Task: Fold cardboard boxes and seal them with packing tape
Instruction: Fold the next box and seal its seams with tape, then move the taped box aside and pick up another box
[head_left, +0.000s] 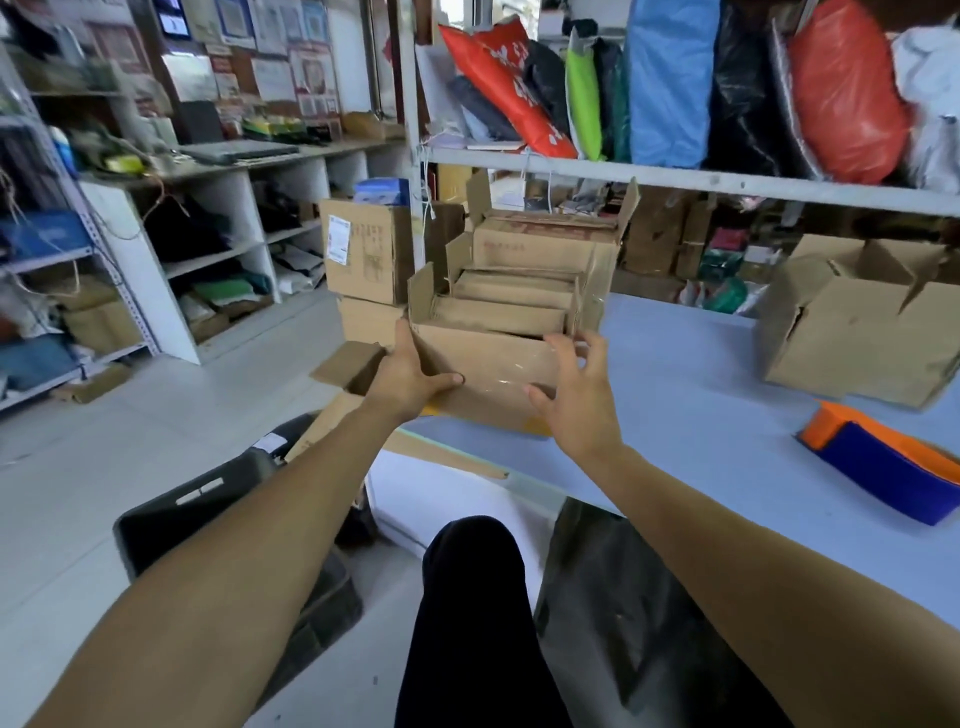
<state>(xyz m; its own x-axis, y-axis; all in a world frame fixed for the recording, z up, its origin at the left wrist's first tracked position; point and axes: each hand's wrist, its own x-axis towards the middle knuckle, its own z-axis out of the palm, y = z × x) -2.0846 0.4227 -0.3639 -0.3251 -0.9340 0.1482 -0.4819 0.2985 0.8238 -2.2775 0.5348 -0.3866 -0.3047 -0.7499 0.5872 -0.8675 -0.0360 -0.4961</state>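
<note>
A small open-topped cardboard box (488, 364) stands at the near left corner of the blue table (701, 415), with shiny clear tape on its front face. My left hand (410, 376) grips its left end, thumb laid across the front. My right hand (569, 382) is at the box's right front corner with fingers spread and loose; whether it touches is unclear. Directly behind stands a row of similar open boxes (540, 249), flaps up.
A larger open cardboard box (852, 338) lies on the table at the right, with an orange and blue object (893, 467) in front of it. A metal shelf (675, 176) of bags hangs overhead. Stacked cartons (363, 260) and a black crate (218, 514) stand on the floor to the left.
</note>
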